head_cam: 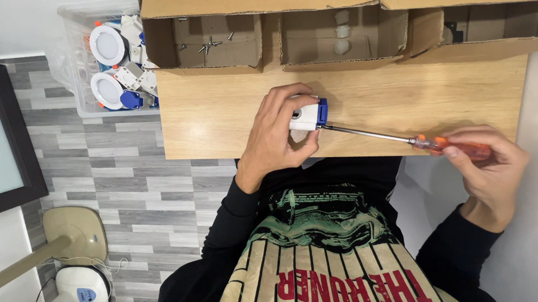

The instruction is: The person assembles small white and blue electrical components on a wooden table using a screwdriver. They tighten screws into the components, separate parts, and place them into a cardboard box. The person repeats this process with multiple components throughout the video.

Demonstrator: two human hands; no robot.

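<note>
Between left-hand fingers [291, 103], small white box [304, 118], screwdriver [405, 139] against it.

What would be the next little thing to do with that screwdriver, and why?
Probably turn the orange-handled screwdriver with the right hand. Its tip already sits at the blue end of the small white box, which the left hand grips against the wooden tabletop. Whether it has seated in a screw head is too small to tell.
</note>
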